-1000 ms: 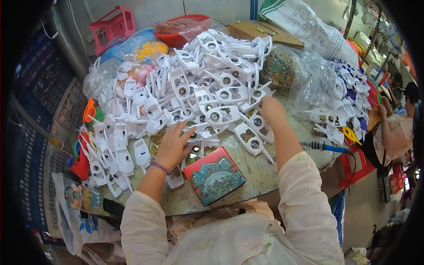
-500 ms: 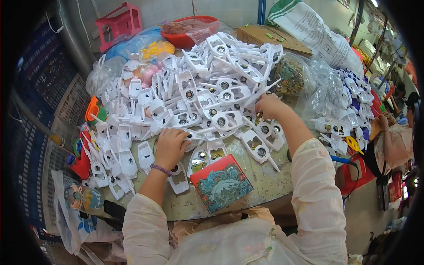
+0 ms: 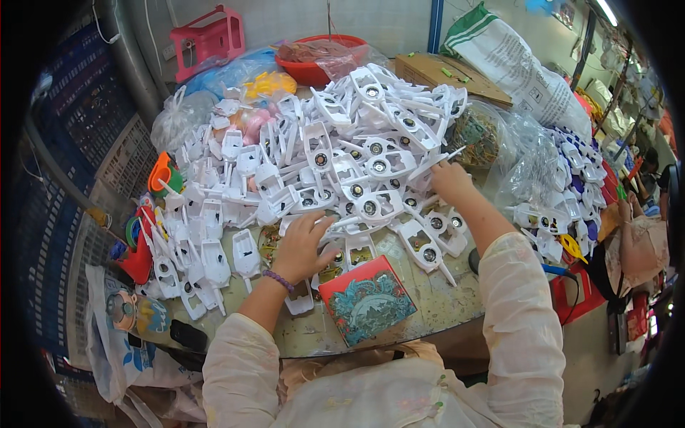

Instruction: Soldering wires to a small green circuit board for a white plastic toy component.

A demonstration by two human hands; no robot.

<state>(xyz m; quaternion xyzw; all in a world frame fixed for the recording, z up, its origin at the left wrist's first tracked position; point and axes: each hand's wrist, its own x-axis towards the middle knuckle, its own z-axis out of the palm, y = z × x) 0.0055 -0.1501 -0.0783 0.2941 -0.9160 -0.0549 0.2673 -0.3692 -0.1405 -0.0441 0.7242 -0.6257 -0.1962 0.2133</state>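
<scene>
A large heap of white plastic shells (image 3: 342, 167) with pointed ends, several fitted with small round dark parts, covers the middle of the table. My left hand (image 3: 303, 246), with a purple bead bracelet on its wrist, is open, its fingers spread over the heap's near edge. At the right side of the heap, my right hand (image 3: 452, 183) has its fingers closed at a white shell with a thin tip (image 3: 437, 162); the fingertips are partly hidden. Close to me lies a red box (image 3: 368, 301) with a teal picture on top. A white shell (image 3: 424, 246) rests to the right of it.
A red basin (image 3: 312, 74), a pink plastic frame (image 3: 208, 43) and a cardboard box (image 3: 457, 77) stand at the back. Clear bags and another pile of white shells (image 3: 567, 192) lie at the right. A bottle (image 3: 123, 312) and dark phone-like object (image 3: 188, 335) sit near left.
My left hand has lifted off a shell and spread its fingers. My right hand has moved slightly up beside the thin-tipped shell. The whole view has shifted a little.
</scene>
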